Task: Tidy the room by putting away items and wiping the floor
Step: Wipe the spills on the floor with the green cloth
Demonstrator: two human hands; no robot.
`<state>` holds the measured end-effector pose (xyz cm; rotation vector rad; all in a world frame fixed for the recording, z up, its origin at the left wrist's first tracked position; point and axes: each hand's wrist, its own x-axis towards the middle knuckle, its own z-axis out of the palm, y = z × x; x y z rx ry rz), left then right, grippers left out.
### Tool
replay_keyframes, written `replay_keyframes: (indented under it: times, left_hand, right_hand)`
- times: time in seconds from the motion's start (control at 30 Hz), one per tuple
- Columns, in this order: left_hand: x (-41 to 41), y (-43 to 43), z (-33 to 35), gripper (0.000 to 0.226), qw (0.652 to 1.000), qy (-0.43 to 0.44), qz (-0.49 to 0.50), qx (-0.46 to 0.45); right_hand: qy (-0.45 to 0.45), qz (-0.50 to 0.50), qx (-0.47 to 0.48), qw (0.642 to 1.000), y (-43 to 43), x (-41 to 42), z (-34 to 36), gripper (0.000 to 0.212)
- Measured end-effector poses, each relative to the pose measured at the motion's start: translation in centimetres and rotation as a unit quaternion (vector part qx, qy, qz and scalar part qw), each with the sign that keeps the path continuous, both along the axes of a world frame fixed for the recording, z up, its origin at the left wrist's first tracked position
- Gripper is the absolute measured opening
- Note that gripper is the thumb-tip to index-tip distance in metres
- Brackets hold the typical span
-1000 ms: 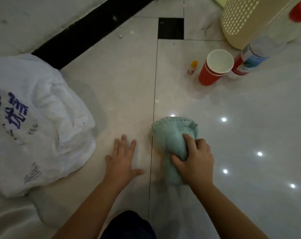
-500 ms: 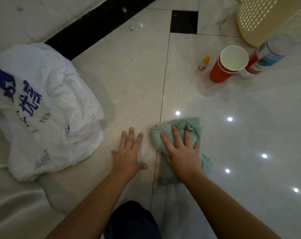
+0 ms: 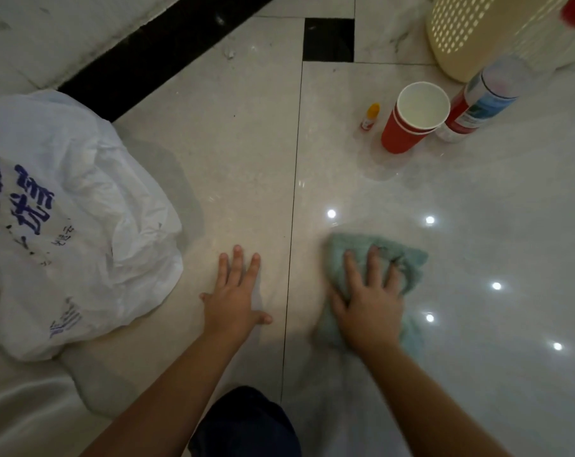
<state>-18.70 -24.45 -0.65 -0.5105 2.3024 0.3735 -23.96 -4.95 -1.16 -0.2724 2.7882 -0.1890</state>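
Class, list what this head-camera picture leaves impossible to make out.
Head view: bottle label, blurred.
Head view: white bag contents, hidden by its plastic.
Head view: basket top, cut by the upper edge.
Head view: floor beneath the cloth, covered by it and the right hand.

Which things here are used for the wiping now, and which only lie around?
In use: green cloth under the right hand; left hand flat on the floor.
Lying about: white plastic bag, red paper cups, yellow-capped tube, bottle, cream basket.

My left hand (image 3: 235,298) lies flat at the lower centre of the frame, fingers straight; my right hand (image 3: 370,308), just right of it, presses down, fingers spread.
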Motion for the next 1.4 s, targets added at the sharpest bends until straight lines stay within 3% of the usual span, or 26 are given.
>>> replay_keyframes:
  times: [0.1, 0.23, 0.37, 0.47, 0.53, 0.7, 0.83, 0.9, 1.0, 1.07, 1.23, 1.33, 1.4]
  left_hand:
    - [0.2, -0.1, 0.0, 0.111, 1.000, 0.009, 0.003, 0.002]
    - [0.4, -0.2, -0.3, 0.112, 1.000, 0.021, -0.011, -0.012]
    - [0.4, -0.2, -0.5, 0.112, 1.000, 0.022, -0.003, -0.009]
    - [0.4, -0.2, -0.6, 0.111, 1.000, 0.025, -0.002, -0.008]
    - [0.4, -0.1, -0.5, 0.111, 1.000, 0.027, 0.000, -0.007]
    - [0.3, 0.1, -0.3, 0.111, 1.000, 0.029, 0.003, -0.011]
    - [0.2, 0.0, -0.2, 0.110, 1.000, 0.025, 0.001, -0.008]
    - [0.3, 0.0, -0.2, 0.111, 1.000, 0.027, 0.001, -0.008]
    - [0.3, 0.0, -0.2, 0.111, 1.000, 0.028, 0.013, -0.004]
    - [0.2, 0.1, -0.2, 0.111, 0.999, 0.029, 0.018, -0.005]
    - [0.3, 0.1, -0.3, 0.113, 0.999, 0.047, 0.022, -0.011]
    - [0.5, -0.1, -0.3, 0.113, 0.998, 0.056, 0.030, -0.002]
    - [0.5, -0.2, -0.4, 0.113, 0.998, 0.057, 0.040, 0.005]
  right_hand:
    - [-0.024, 0.086, 0.000, 0.996, -3.0, 3.7, -0.1, 0.065]
    - [0.038, 0.158, -0.013, 0.987, 3.4, 1.1, -1.3, 0.064]
    - [0.043, 0.015, -0.006, 0.999, 7.9, -3.8, -1.1, 0.060]
    - [0.058, -0.089, -0.018, 0.994, 5.5, -7.2, -0.9, 0.061]
    - [0.029, -0.103, -0.027, 0.994, 2.3, -8.5, -0.6, 0.062]
    - [-0.009, 0.096, -0.052, 0.994, -3.8, -4.9, -0.4, 0.066]
    - [0.059, 0.219, -0.051, 0.973, 1.1, -6.4, -1.2, 0.059]
    - [0.075, 0.143, -0.036, 0.986, 3.7, -8.5, -1.4, 0.057]
    - [0.067, -0.047, -0.026, 0.996, 3.2, -10.8, -1.0, 0.058]
    - [0.040, -0.079, -0.017, 0.996, 0.1, -10.6, -0.5, 0.063]
    - [0.017, 0.028, -0.084, 0.996, -8.4, -5.6, -0.4, 0.062]
    - [0.035, 0.148, -0.084, 0.985, -7.4, -5.8, -0.7, 0.058]
    - [0.059, 0.166, -0.068, 0.982, -3.8, -7.1, -1.3, 0.058]
